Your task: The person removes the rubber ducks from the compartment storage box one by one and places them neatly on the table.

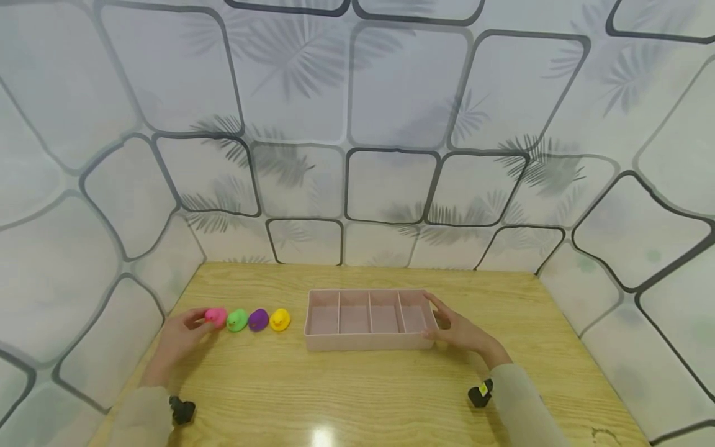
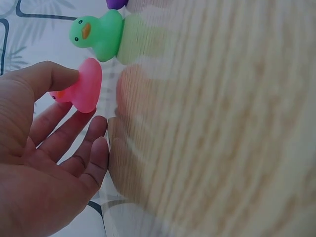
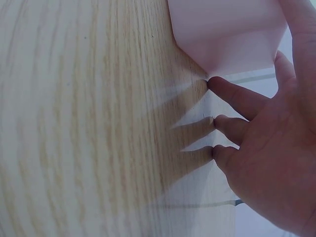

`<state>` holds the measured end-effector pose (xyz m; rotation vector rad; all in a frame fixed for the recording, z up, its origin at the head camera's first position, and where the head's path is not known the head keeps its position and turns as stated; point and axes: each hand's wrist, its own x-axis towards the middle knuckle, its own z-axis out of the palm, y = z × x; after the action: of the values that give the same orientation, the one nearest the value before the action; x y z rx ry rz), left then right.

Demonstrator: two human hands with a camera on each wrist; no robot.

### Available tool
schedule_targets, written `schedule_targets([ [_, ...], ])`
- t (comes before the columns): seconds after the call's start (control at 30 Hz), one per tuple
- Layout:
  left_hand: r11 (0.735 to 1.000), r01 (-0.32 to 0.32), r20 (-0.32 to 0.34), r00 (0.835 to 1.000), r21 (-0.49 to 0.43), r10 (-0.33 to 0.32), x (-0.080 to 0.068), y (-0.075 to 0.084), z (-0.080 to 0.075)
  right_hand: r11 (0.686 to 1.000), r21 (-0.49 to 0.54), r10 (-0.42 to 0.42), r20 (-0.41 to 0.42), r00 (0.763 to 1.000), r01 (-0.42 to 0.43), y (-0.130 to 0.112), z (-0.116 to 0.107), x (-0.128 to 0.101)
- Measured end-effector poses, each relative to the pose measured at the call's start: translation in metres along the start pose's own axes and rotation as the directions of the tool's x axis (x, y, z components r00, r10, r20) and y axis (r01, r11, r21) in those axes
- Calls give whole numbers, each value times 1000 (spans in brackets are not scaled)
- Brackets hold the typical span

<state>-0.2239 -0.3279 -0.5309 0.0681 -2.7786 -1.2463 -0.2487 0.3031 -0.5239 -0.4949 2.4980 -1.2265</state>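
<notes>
My left hand (image 1: 181, 333) pinches a pink rubber duck (image 2: 89, 86) between thumb and fingers. In the left wrist view the duck is tilted, with a gap between it and the wood. Beside it, a green rubber duck (image 1: 237, 320), a purple one (image 1: 259, 320) and a yellow one (image 1: 280, 320) form a row on the table. A pale pink divided box (image 1: 365, 342) lies to the right of the row. At its right end my right hand (image 1: 460, 329) grips it, thumb at the front corner and a finger at the back one. Other right fingertips touch the table.
The wooden table (image 1: 335, 391) meets patterned walls (image 1: 391, 186) at the back and on both sides. Small black devices sit at the left wrist (image 1: 182, 410) and the right wrist (image 1: 480, 394).
</notes>
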Motion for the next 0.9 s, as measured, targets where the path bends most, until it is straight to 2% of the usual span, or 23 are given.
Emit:
schedule_targets([
  [0.1,1000,-12,5,1000,6,12,1,0,0,1000,-2,-2,-4,1000,2,0,0,0],
  [0.33,999,33,41,999,-8,-33,2,0,-1,1000,16,-12,0,1000,12,-3,1,-2],
  [0.9,998,-29,-6,1000,58,30,2,-6,4,999,33,-23,8,1000,23,-1,2,-2],
])
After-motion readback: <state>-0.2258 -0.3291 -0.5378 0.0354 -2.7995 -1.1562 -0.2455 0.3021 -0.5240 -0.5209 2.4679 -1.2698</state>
